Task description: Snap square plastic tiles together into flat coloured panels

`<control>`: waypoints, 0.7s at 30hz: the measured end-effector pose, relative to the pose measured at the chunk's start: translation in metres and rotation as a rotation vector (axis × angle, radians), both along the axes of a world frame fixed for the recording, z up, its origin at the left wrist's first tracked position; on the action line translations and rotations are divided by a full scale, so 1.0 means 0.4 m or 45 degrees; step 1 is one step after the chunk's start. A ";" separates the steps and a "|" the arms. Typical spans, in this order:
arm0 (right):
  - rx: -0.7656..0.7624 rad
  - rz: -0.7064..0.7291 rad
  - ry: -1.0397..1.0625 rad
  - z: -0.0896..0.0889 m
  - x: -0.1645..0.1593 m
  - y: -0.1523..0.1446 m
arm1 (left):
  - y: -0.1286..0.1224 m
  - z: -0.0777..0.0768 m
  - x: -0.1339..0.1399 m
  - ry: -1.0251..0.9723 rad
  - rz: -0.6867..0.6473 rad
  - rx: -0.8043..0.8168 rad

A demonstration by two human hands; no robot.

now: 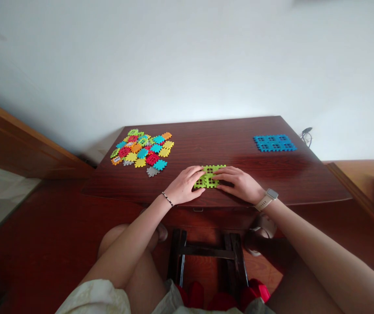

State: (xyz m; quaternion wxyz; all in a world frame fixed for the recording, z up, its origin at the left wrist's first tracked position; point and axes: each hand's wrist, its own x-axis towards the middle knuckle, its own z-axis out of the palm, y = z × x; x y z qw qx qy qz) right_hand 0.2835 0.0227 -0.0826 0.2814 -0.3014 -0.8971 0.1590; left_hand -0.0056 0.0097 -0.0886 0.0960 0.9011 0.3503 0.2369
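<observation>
Flat on the table, near its front edge, lies a small panel of lime-green interlocking plastic tiles [210, 179] with window-like cutouts. My left hand [187, 185] grips its left side, thumb at the near edge and fingers at the far edge. On the opposite side my right hand [237, 183] holds the panel, its fingertips over the green tiles. Part of the panel's right end is hidden under those fingers. A pile of loose jigsaw-edged tiles [136, 148] in yellow, red, blue, orange, green and grey is spread to the left.
A joined panel of blue tiles [274, 143] rests at the right back of the dark wooden table [206, 139]. The white wall [187, 65] stands behind the table. A black cable [307, 133] hangs beyond the right edge. Below is a dark stool frame [206, 251].
</observation>
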 end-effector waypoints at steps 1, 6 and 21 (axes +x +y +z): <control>0.003 0.002 -0.002 -0.001 0.000 0.000 | 0.001 0.000 0.001 -0.007 0.002 0.003; 0.011 0.000 -0.011 -0.009 0.003 0.002 | 0.001 -0.003 0.003 -0.029 0.006 0.029; -0.014 -0.013 0.006 -0.005 0.001 0.000 | -0.003 -0.001 0.007 -0.065 0.011 0.028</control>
